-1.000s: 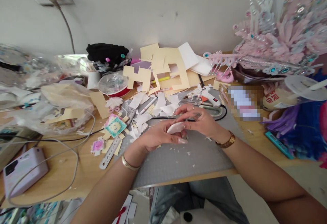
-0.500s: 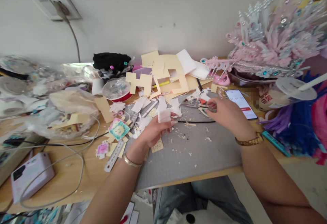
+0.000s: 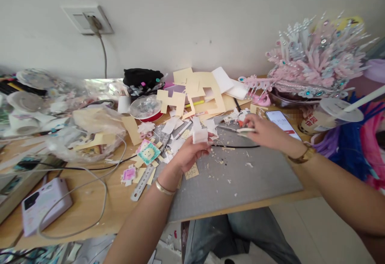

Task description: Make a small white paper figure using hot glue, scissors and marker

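Observation:
My left hand (image 3: 188, 153) is closed on a small white piece of foam or paper (image 3: 200, 136), held up over the far edge of the grey cutting mat (image 3: 240, 175). My right hand (image 3: 262, 132) is stretched out to the mat's back right, next to the phone (image 3: 281, 122). Its fingers are closed on the pale handle of what looks like a pair of scissors (image 3: 242, 129), with the thin blades pointing left. A black cable (image 3: 234, 147) runs across the mat between my hands. White and cream scraps lie all around.
A steel ruler (image 3: 147, 177) and small stickers lie left of the mat. Cream card cut-outs (image 3: 204, 91) are piled at the back. A pink jewelled headdress (image 3: 313, 63) and a lidded cup (image 3: 333, 113) stand right. A lilac device (image 3: 45, 204), cables and plastic bags fill the left.
My hands, together on the white piece a second ago, have parted. The left keeps the piece and lifts it; the right reached back right and closed on the scissors. The view shifted down.

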Available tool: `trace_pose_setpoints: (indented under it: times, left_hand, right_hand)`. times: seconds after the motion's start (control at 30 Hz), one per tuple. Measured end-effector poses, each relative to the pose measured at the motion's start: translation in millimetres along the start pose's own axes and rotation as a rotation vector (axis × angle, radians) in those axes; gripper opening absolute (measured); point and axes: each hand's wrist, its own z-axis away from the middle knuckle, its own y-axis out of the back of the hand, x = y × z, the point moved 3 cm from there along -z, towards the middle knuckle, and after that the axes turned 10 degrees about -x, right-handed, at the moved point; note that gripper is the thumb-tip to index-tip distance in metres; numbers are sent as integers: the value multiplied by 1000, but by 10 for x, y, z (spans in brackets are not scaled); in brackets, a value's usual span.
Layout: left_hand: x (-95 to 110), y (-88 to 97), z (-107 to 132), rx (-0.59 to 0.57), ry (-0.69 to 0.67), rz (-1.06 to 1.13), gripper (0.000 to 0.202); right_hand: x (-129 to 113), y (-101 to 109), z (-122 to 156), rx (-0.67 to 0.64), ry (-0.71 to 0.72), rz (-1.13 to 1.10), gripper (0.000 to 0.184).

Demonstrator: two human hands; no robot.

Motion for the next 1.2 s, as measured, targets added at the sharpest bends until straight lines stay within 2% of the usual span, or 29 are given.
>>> trace_pose_setpoints:
  times: [0.1,0.17,0.23,0.3,0.43,0.5,0.6,0.77,0.87,1.03,1.2]
  left_hand:
    - [18,-16,9,-44,-12,-21,38]
    - [33,-39,17,-70,-38,-27,38]
    - [42,-66,23,-95,-74,17,38]
    - [40,-88,26,-117,-114,97,39]
    - [19,-94,7,-101,-184,218,39]
    - [12,-89,-10,-65,-212,238,38]
    - [16,-93,-23,-1,-256,239,35]
    - [16,-131,-2,38,-261,224,35]
    - [9,-135,-1,47,-254,215,35]
    - [-31,-128,-30,30,-219,220,35]
    - [-101,-167,-20,8,-176,157,37]
  right_hand:
    - [21,145,-83,14,-81,-701,22]
    - [-55,113,-109,87,-131,-1062,28]
    - [-184,-20,-114,179,-144,-1280,32]
    - [-338,-224,-110,185,-127,-1391,35]
    - [-549,-557,-74,114,-69,-1457,39]
    - [-571,-614,-48,79,-23,-1474,37]
    - [-539,-646,-19,-52,15,-1614,28]
    - [-474,-763,15,-278,-94,-1823,24]
    - [-495,-828,30,-383,-91,-1816,28]
    - [-578,-866,50,-479,-52,-1719,37]
    - [-655,-911,72,-491,-59,-1615,48]
